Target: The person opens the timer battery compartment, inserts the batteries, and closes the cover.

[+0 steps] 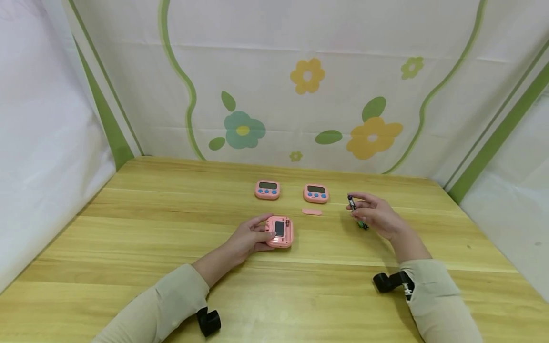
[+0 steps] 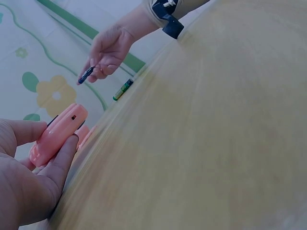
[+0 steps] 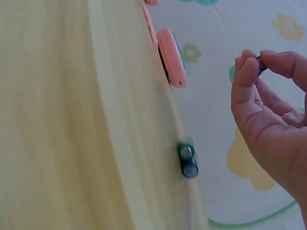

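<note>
The left hand (image 1: 249,237) holds an open timer (image 1: 280,229) over the desk (image 1: 300,295), back upward, slot (image 1: 288,222) apparently bare. Just beyond, a second timer (image 1: 268,190) rests display-up. Rightward, the cover (image 1: 311,212) lies detached near a third timer (image 1: 316,194), also display-up. The right hand (image 1: 379,219) pinches a battery (image 1: 351,202) in a narrow grip above two loose batteries (image 1: 362,224). Status, judged from where I stand: cover removal done; battery insertion and cover refitting outstanding.

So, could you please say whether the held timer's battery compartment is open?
Open: the timer shows exposed contacts; a pink cover lies apart.
</note>
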Motion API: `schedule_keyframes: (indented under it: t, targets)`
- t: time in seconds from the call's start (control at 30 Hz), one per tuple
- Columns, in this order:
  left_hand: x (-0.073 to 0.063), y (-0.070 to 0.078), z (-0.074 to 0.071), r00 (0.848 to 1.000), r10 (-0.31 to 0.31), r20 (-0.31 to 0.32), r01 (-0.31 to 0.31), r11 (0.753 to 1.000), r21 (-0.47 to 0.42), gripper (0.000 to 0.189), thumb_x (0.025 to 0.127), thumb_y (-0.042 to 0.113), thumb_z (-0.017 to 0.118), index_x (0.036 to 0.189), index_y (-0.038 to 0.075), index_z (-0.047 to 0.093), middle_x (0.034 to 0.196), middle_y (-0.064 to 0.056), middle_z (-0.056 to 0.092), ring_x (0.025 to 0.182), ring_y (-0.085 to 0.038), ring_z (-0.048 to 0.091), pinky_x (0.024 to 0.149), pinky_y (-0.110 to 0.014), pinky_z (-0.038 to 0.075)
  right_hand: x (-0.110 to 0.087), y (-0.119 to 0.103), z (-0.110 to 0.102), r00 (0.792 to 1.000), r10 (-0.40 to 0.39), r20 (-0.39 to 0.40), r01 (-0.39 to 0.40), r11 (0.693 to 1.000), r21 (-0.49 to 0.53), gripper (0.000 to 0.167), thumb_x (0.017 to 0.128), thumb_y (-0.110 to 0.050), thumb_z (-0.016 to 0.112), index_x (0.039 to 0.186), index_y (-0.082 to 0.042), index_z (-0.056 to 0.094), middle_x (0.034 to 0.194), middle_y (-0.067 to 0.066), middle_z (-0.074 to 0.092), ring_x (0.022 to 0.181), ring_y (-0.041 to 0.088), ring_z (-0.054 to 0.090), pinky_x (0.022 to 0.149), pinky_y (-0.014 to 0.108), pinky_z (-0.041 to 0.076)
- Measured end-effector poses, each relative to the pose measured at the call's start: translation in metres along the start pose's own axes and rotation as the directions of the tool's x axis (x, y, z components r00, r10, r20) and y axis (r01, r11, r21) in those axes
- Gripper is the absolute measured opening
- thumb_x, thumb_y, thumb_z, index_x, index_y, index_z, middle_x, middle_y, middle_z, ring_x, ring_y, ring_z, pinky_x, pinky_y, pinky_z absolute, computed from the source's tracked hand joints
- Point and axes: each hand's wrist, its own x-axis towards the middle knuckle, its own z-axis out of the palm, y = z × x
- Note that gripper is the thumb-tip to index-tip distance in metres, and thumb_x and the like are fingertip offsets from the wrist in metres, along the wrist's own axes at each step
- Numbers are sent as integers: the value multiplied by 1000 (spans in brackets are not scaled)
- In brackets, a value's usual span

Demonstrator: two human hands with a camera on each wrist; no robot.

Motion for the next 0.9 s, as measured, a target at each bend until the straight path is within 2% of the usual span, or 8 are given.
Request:
schedule_keyframes:
  t: [0.17, 0.3, 0.43, 0.53, 0.67, 0.9]
  targets:
    - [-1, 2, 0, 1000, 9, 3, -9, 1000, 17, 58, 81, -2, 56, 133, 6, 31, 109, -21, 50, 82, -23, 58, 72, -34, 50, 8, -1, 19, 1000, 9, 21, -10, 998, 59, 49, 82, 10, 49, 127, -1, 35, 97, 14, 54, 77, 17, 58, 65, 25, 50]
    - [-2, 2, 0, 1000, 11, 4, -11, 1000, 25, 58, 81, -2, 56, 133, 6, 31, 108, -21, 51, 82, -23, 58, 72, -35, 50, 14, -1, 35, 999, 25, 20, -27, 996, 80, 44, 82, 9, 49, 122, -7, 42, 96, 15, 54, 76, 19, 59, 63, 25, 50]
    - [-2, 1, 0, 1000, 6, -1, -6, 1000, 26, 58, 81, -2, 56, 133, 6, 31, 108, -21, 51, 82, -23, 58, 72, -35, 50, 19, -1, 49, 998, 51, 24, -53, 995, 83, 51, 82, 11, 48, 128, -1, 32, 96, 15, 53, 77, 21, 58, 62, 24, 50]
    - [-3, 1, 0, 1000, 6, -3, -6, 1000, 25, 58, 81, -2, 56, 133, 6, 31, 110, -21, 50, 82, -23, 57, 72, -35, 50, 23, 0, 59, 997, 70, 20, -72, 994, 86, 56, 80, 14, 47, 131, 4, 24, 95, 15, 55, 78, 22, 59, 66, 27, 51]
    - [-3, 0, 1, 1000, 13, -2, -13, 1000, 25, 58, 81, -2, 56, 133, 5, 31, 110, -21, 49, 82, -22, 57, 72, -35, 50, 28, 2, 71, 996, 89, 15, -90, 992, 84, 56, 80, 15, 46, 131, 4, 25, 94, 20, 57, 80, 23, 59, 73, 31, 50]
    - [-1, -1, 2, 1000, 13, 0, -13, 1000, 16, 59, 81, -3, 56, 133, 6, 31, 110, -21, 49, 84, -23, 57, 73, -35, 50, 32, 6, 85, 995, 97, 35, -101, 987, 123, 54, 80, 15, 47, 128, 6, 22, 100, 30, 54, 79, 24, 61, 68, 29, 51]
